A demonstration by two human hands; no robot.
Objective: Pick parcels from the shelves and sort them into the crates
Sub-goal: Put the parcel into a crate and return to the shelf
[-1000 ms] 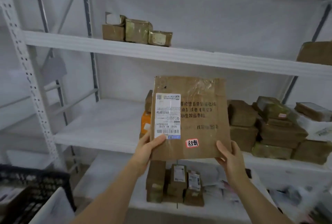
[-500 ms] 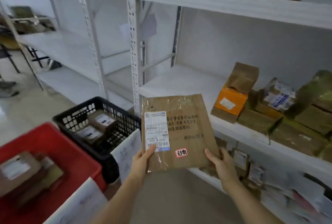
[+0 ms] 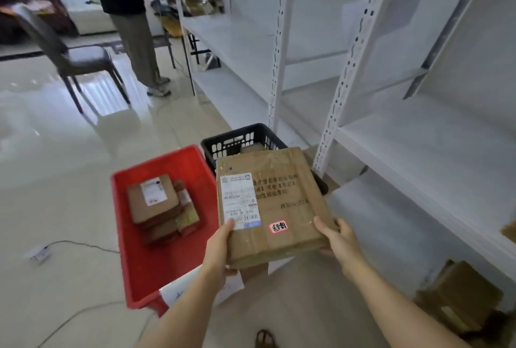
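- A flat brown cardboard parcel (image 3: 272,202) is held in the air, label side up, above the near edge of the crates and in front of the white shelving (image 3: 418,135).
- The left hand (image 3: 220,247) grips the parcel's near left corner, thumb pressed on the white shipping label (image 3: 240,201), fingers curled underneath.
- The right hand (image 3: 339,238) grips the near right corner, thumb on top, fingers under the box.
- A small red-edged sticker (image 3: 278,226) sits near the parcel's lower edge.
- A red crate (image 3: 134,258) stands on the tiled floor to the left, holding several brown parcels (image 3: 156,205) stacked together.
- A black crate (image 3: 237,138) stands just behind it, against a shelf upright; the held parcel covers part of it.
- More cardboard boxes (image 3: 460,300) lie on the lowest shelf at right.
- Another person (image 3: 128,12) stands at the far shelves, beside a chair (image 3: 75,54).
- A cable (image 3: 83,244) runs across the floor.
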